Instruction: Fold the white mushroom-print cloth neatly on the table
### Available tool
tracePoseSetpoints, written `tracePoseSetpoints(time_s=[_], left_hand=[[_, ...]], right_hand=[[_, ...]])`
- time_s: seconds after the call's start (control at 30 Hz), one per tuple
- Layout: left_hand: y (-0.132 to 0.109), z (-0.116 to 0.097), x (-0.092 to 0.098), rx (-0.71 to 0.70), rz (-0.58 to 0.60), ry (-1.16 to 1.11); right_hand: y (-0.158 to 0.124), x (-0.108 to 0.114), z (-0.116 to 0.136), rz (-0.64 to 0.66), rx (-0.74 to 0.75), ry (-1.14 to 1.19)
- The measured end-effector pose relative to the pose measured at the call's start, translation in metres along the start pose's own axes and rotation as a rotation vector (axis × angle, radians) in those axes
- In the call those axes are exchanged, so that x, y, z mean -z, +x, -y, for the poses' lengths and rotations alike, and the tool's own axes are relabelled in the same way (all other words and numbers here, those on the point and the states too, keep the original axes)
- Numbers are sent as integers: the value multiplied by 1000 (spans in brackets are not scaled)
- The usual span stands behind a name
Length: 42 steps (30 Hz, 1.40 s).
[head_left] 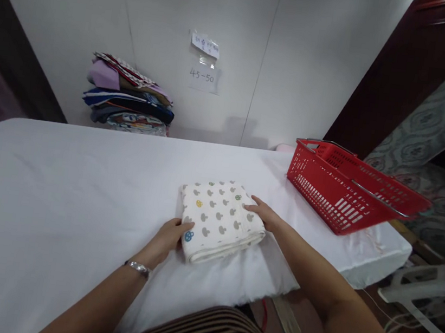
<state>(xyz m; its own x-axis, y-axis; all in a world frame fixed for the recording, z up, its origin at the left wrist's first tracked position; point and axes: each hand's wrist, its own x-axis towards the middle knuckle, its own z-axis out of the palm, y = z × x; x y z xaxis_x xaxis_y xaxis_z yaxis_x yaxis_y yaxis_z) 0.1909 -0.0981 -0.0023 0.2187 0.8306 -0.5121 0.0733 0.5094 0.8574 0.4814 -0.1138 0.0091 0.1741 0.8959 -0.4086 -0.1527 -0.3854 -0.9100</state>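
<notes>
A white cloth (220, 215), folded into a thick square and printed with grey, yellow, green and blue mushroom-like shapes, is at the table's front edge. My left hand (170, 239) grips its left side, thumb on top and the other fingers at or under the side. On the right side my right hand (263, 214) holds it the same way, with some fingers hidden by the cloth. A silver bracelet (137, 268) circles my left wrist. I cannot tell whether the cloth rests on the table or is slightly raised.
The table (58, 194) wears a white cover. A red plastic basket (334, 192) with metal handles stands at its right end. Folded clothes (131, 94) are stacked at the back left, by a wall with paper notes (203, 76). A white stool (424, 286) stands on the floor at right.
</notes>
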Motion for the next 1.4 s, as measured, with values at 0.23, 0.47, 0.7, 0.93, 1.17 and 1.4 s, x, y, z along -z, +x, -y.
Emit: tracePoseSetpoints(time_s=[0.23, 0.47, 0.7, 0.93, 1.17, 1.4], left_hand=[[-7, 0, -8, 30, 165, -106], [3, 4, -12, 55, 168, -155], [-3, 11, -34, -132, 92, -164], [-10, 11, -54, -420, 17, -75], [-22, 6, -44, -423, -21, -33], [5, 6, -24, -304, -18, 129]], right_hand=[[8, 10, -1, -34, 39, -94], [-1, -2, 13, -40, 204, -365], [-13, -16, 21, -82, 476, -863], [-43, -62, 8, -9, 876, -1401], [-76, -94, 11, -43, 910, -1404], [-75, -106, 28, 25, 830, -1394]])
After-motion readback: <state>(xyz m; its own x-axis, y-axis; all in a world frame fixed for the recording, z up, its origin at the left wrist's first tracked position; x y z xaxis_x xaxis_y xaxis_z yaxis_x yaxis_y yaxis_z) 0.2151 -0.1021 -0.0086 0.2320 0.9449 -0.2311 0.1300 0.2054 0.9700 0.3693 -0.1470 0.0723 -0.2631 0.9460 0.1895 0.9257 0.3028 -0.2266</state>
